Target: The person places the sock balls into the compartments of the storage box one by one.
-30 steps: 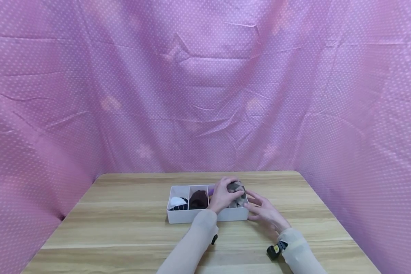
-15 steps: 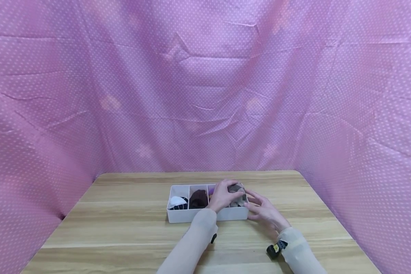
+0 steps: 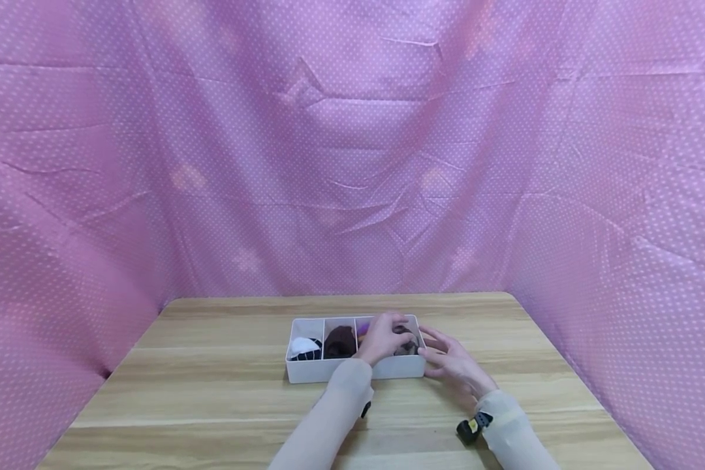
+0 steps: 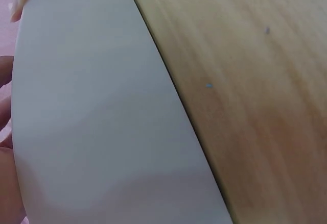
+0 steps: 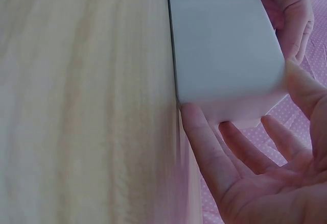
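Left hand (image 3: pixel 383 338) reaches over the near wall of the white box (image 3: pixel 329 371) w/ fingers curled down onto a grey patterned sock bundle (image 3: pixel 408 344) in the rightmost compartment, pressing it in; only a bit of the bundle shows past the knuckles. Right hand (image 3: pixel 454 365) sits just beside the box's right end, fingers straight & relaxed, tips touching the end wall. Head view, other stuff: box is a long shallow rectangle w/ dividers, on a wooden table (image 3: pixel 211 405) w/ pale grain. Left compartment holds a white & black sock roll (image 3: pixel 304 348), next one a dark brown roll (image 3: pixel 341 342), then a scrap of purple (image 3: pixel 361 331) mostly hidden by the left hand. Pink dotted cloth (image 3: pixel 352 163), creased, hangs behind & at both sides. Both forearms in thin beige sleeves; small black device (image 3: pixel 469 428) strapped at the right wrist. Left wrist view: smooth matte box wall fills most of the frame, table grain to the right; left hand barely visible at the edge, sock bundle not seen. Right wrist view: right hand (image 5: pixel 265 173) palm open, fingers spread, thumb & forefinger tip against the box corner; left hand (image 5: pixel 290 15) shows at the top over the rim. Box wall plain, rounded corners; contents hidden from here.
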`<action>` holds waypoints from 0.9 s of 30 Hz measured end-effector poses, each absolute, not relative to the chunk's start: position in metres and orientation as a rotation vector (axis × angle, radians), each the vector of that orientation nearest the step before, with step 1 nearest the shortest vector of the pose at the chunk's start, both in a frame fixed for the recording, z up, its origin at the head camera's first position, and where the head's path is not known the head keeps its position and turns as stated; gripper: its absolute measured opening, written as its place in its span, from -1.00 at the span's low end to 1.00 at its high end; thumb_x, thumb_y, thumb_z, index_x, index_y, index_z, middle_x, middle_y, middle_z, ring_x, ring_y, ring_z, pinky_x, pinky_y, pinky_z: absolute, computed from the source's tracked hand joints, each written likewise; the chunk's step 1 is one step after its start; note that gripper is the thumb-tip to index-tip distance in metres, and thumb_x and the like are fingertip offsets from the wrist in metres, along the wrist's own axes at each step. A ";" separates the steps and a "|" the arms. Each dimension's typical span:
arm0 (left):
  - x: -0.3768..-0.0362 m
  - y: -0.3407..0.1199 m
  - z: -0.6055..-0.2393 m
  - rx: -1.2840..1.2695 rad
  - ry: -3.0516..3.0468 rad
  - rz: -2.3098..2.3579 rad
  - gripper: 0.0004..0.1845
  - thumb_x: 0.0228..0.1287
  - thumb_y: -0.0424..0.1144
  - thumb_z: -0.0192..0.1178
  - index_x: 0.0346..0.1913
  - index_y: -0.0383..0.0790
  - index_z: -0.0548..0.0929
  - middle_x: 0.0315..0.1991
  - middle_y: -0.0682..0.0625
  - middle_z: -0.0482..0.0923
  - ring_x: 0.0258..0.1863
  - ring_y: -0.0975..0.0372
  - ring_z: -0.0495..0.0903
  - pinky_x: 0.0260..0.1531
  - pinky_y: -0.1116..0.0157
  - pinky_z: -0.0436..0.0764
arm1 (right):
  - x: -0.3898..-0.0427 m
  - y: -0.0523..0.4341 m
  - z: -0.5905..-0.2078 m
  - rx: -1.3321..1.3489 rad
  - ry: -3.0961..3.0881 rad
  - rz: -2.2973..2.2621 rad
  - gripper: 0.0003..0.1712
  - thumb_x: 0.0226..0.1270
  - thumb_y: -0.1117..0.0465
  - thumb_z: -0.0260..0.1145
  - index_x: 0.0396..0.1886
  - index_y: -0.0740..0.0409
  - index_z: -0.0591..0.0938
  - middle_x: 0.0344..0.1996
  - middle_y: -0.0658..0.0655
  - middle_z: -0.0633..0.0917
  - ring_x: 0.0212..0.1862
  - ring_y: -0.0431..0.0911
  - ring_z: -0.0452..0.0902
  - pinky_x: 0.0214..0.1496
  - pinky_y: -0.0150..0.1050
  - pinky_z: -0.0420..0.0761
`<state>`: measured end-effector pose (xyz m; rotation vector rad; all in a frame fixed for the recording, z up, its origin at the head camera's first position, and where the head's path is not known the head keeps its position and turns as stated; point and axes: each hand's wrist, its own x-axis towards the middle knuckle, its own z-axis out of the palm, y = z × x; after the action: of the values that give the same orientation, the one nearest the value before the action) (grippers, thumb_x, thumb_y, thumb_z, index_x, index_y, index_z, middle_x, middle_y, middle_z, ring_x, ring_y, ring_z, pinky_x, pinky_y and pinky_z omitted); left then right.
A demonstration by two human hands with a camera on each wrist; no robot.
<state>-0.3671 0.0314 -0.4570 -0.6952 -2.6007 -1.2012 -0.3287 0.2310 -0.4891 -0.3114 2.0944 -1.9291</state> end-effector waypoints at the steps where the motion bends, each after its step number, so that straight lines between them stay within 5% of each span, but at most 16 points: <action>1: -0.367 0.030 -0.457 -0.696 -2.591 -1.225 -0.60 0.12 -0.23 0.39 0.05 -0.26 0.70 0.06 -0.08 0.68 0.13 0.10 0.60 0.18 0.19 0.53 | -0.329 0.230 -0.489 -0.314 2.092 -1.930 -0.14 0.41 0.15 0.27 0.56 0.11 0.04 0.45 0.52 0.11 0.28 0.24 0.41 0.13 0.08 0.60; 17: -0.357 -0.001 -0.452 -0.673 -2.493 -1.617 -0.53 0.23 -0.11 0.37 0.22 -0.01 0.61 0.15 -0.09 0.63 0.09 0.02 0.63 0.07 0.14 0.62 | -0.327 0.230 -0.489 -0.357 2.033 -1.966 -0.16 0.44 0.21 0.22 0.57 0.11 0.02 0.46 0.51 0.10 0.27 0.19 0.42 0.18 0.12 0.56; 27: -0.338 -0.035 -0.451 -0.647 -2.390 -1.577 -0.58 0.22 -0.19 0.37 0.15 -0.12 0.64 0.11 -0.08 0.66 0.13 0.07 0.61 0.18 0.07 0.54 | -0.323 0.231 -0.488 -0.367 2.049 -1.951 -0.11 0.41 0.16 0.26 0.57 0.14 -0.01 0.45 0.55 0.09 0.29 0.22 0.41 0.18 0.09 0.56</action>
<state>-0.3378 -0.0351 -0.4511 -0.6467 -2.3901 -1.5766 -0.3235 0.2309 -0.4876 -0.3665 2.0493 -1.9508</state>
